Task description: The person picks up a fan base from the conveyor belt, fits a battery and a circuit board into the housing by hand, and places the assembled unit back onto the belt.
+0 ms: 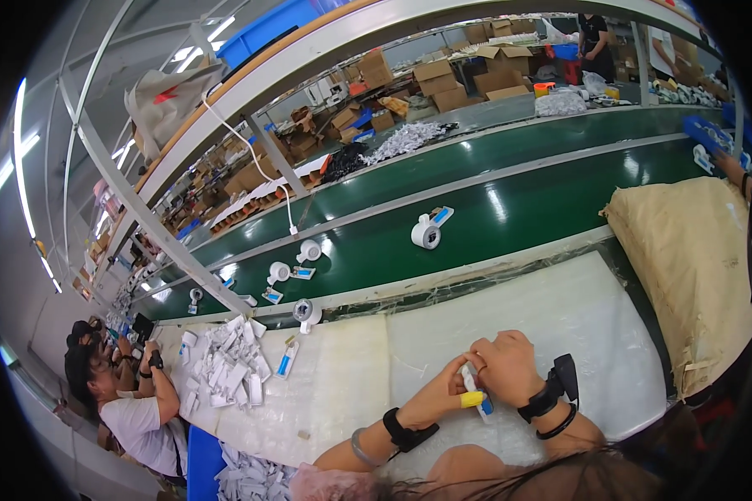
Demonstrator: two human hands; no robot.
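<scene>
Over the pale sheet on the worktable, I hold a small white plastic part with a blue panel (486,407) in front of me. My left hand (437,394), its thumb wrapped in yellow tape, is closed around the part's side. From the right, my right hand (507,367) bends its fingers onto the upper end, hiding much of it. Left of my hands lies a similar white part with a blue panel (287,360). Near the conveyor's edge stands a white round-headed device (307,312).
A pile of white plastic pieces (234,363) lies to the left, above a blue bin (205,463) of more pieces. Beyond runs a green conveyor (526,200) carrying round-headed devices (427,234). A brown-wrapped bundle (677,275) stands at right; a co-worker (134,409) works at left.
</scene>
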